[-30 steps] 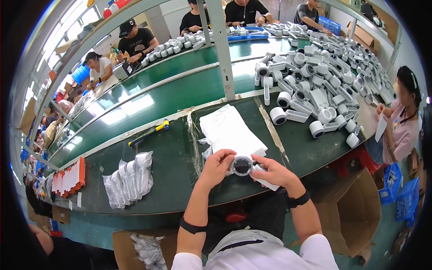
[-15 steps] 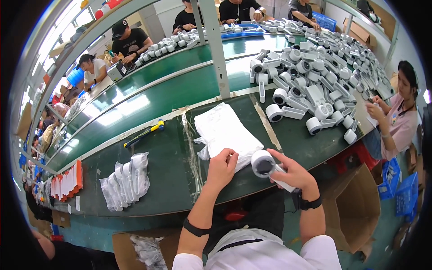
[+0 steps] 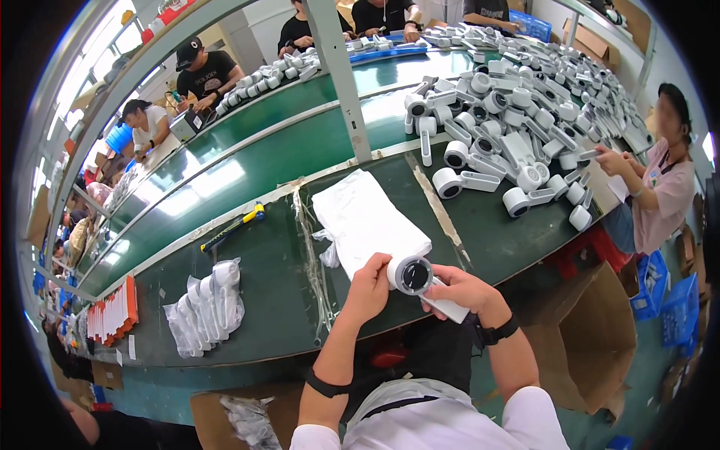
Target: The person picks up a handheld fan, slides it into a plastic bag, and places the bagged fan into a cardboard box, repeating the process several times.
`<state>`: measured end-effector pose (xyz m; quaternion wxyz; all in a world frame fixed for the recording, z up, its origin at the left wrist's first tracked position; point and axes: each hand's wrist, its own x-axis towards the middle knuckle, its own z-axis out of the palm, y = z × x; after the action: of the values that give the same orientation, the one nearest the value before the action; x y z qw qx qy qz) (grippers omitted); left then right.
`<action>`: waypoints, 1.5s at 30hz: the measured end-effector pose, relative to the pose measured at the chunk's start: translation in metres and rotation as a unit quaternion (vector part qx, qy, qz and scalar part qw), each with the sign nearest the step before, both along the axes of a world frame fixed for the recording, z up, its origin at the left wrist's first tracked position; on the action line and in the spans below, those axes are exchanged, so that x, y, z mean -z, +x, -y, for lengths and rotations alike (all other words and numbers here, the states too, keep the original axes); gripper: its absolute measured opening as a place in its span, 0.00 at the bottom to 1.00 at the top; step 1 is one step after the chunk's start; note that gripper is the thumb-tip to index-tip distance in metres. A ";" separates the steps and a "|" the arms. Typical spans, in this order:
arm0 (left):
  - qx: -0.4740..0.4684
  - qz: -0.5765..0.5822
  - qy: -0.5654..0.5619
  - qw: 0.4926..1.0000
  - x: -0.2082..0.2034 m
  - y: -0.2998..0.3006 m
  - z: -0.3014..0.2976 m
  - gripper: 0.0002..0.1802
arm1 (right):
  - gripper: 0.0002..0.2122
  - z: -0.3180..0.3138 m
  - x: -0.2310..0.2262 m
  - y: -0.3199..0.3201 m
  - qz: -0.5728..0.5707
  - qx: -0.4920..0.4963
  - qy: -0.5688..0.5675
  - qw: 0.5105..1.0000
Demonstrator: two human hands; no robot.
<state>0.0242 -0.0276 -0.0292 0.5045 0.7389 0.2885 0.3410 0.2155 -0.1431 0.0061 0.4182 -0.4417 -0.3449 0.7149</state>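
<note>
A white handheld device (image 3: pixel 400 270) with a drum-shaped head, dark round face and flat handle is held low over the bench. My right hand (image 3: pixel 469 292) is closed round its handle. At the left side of the head, my left hand (image 3: pixel 367 291) is closed with its fingertips against the rim. Just beyond both hands lies a stack of thin white plastic bags (image 3: pixel 367 217). To the left, several bagged devices (image 3: pixel 206 307) rest side by side in clear plastic.
A big heap of loose devices (image 3: pixel 517 120) covers the far right. A yellow-and-black hammer (image 3: pixel 234 226) and orange-edged white packets (image 3: pixel 112 311) lie left. A metal post (image 3: pixel 341 82) rises ahead. Open cartons (image 3: pixel 581 337) stand below the bench. A co-worker (image 3: pixel 660 180) sits at right.
My left hand has moved right onto the device's head. The right hand has brought the device slightly left, its dark face now turned more upward. The co-worker at right now holds a device out.
</note>
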 end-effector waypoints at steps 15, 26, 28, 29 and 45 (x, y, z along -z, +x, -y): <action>-0.049 0.033 0.144 0.988 -0.017 -0.005 0.009 0.04 | 0.32 0.000 0.000 -0.019 0.334 0.126 0.037 0.933; 0.034 -0.085 0.368 0.925 -0.016 -0.003 0.042 0.08 | 0.29 -0.013 -0.010 -0.030 0.399 0.142 -0.077 0.903; 0.090 -0.081 0.343 0.932 -0.014 -0.001 0.048 0.07 | 0.29 -0.015 0.017 -0.025 0.328 0.238 -0.017 0.914; 0.143 -0.080 0.316 0.935 -0.014 -0.001 0.049 0.07 | 0.29 -0.014 0.022 -0.027 0.327 0.237 -0.017 0.914; 0.098 0.301 -0.549 0.774 0.006 -0.010 0.051 0.21 | 0.13 -0.019 0.015 -0.103 0.121 0.351 0.140 0.918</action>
<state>0.0139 -0.0785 -0.0351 0.9161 0.2200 0.1868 0.2782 0.1126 -0.1238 -0.0089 0.6552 -0.5543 -0.3120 0.4076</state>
